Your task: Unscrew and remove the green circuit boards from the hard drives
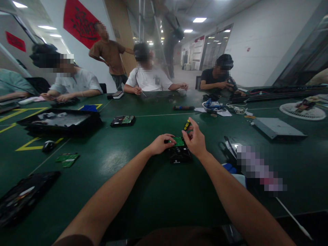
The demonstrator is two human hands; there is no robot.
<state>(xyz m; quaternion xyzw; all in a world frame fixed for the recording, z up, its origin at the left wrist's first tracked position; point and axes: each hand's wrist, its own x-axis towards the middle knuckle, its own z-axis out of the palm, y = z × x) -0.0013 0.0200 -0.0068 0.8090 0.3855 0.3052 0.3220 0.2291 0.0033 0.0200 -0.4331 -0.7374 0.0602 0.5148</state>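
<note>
A black hard drive lies on the green table in front of me, its green circuit board facing up at the far end. My left hand grips the drive's left side, fingertips resting at the edge of the board. Over the right side, my right hand is closed around a screwdriver with a black and yellow handle. The screwdriver's tip is too dark and small to make out. Beyond my left hand sits another hard drive with part of its board showing.
To the left are a black tray, a mouse and loose green circuit boards. A grey metal box, a small basket and a white fan grille stand right. Several people sit across the table.
</note>
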